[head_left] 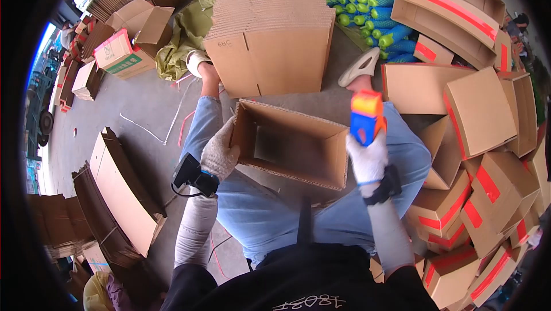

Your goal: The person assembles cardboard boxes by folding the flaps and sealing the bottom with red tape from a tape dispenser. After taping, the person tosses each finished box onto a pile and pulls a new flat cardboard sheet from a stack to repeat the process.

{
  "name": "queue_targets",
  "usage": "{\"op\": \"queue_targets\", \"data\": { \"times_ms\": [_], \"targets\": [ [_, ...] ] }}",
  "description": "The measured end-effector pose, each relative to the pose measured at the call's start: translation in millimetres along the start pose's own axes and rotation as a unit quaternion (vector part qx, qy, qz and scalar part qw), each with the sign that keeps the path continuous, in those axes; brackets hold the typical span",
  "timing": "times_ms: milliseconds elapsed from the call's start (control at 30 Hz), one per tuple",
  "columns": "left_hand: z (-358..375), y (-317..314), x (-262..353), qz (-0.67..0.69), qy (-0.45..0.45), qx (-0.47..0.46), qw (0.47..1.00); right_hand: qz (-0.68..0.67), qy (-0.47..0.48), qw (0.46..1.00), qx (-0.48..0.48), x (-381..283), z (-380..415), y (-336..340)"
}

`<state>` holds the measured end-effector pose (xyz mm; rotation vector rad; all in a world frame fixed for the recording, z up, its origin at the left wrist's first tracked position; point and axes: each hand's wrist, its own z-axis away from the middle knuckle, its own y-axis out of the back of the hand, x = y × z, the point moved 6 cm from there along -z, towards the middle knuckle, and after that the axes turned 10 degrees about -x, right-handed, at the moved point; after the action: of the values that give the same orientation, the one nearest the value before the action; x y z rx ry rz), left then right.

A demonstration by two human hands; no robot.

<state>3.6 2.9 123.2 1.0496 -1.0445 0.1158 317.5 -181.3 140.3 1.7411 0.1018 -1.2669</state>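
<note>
An open cardboard box [330, 138], without flaps folded over its top, stands between my knees. My left hand [220, 151], in a white knitted glove, grips the box's left wall with the thumb at the rim. A grey patch shows down inside the box. In my gloved right hand [368, 160] is an orange and blue tape dispenser [367, 117], held upright just beyond the box's right end. The fingers of that hand are wrapped round the dispenser's lower part. Both wrists carry black straps.
Ahead rises a stack of flat cardboard [270, 61]. Red-taped boxes [482, 113] pile up on the right, beneath green produce in blue netting [367, 4]. Flattened cartons [123, 187] lie at left. White strapping [166, 138] crosses the floor near a printed carton [123, 55].
</note>
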Motion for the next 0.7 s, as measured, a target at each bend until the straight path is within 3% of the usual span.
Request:
{"op": "queue_targets", "data": {
  "times_ms": [67,133,167,200,233,267,333,400,467,500,533,600,700],
  "targets": [
    [1.8,-1.1,33.4,-0.177,0.062,-0.022,0.982,-0.076,-0.048,0.995,-0.04,13.0,-30.1,-4.5],
    [-6.5,-12.3,59.7,-0.28,0.061,-0.101,0.953,0.022,0.007,0.999,-0.035,2.5,-33.7,-24.1],
    [-14.0,-10.9,57.2,-0.321,0.107,-0.125,0.933,-0.021,0.014,0.995,-0.101,-20.6,-31.2,-25.7],
    [-20.5,-10.7,51.7,-0.36,0.155,-0.151,0.907,0.005,0.047,0.995,-0.09,-27.8,-30.5,-25.6],
    [-24.2,-10.5,43.5,-0.354,0.134,-0.149,0.913,-0.049,0.054,0.996,-0.058,-27.0,-28.4,-18.2],
    [-28.7,-7.5,47.1,-0.347,0.041,-0.121,0.929,-0.102,0.064,0.992,-0.028,-26.3,-27.5,-10.5],
    [-29.1,-13.1,37.1,-0.396,0.067,-0.159,0.902,-0.212,0.07,0.974,0.047,-1.3,-20.6,8.5],
    [-34.2,-19.7,44.6,-0.455,0.174,-0.144,0.861,-0.338,0.005,0.941,-0.006,16.5,9.6,37.3],
    [-46.2,-29.1,46.8,-0.513,0.116,-0.119,0.842,-0.492,0.061,0.868,-0.014,40.8,46.7,57.1],
    [-55.5,-28.9,53.6,-0.472,0.06,-0.111,0.872,-0.53,0.038,0.846,-0.044,37.5,58.2,60.2],
    [-60.6,-28.5,60.3,-0.429,0.006,-0.103,0.898,-0.509,-0.002,0.854,-0.107,43.8,67.6,62.0],
    [-68.7,-41.2,68.5,-0.451,0.021,-0.122,0.884,-0.474,-0.01,0.862,-0.181,53.4,68.8,58.1],
    [-77.9,-57.6,69.4,-0.452,-0.016,-0.143,0.88,-0.451,0.001,0.863,-0.229,38.7,42.9,55.6]
  ]
}}
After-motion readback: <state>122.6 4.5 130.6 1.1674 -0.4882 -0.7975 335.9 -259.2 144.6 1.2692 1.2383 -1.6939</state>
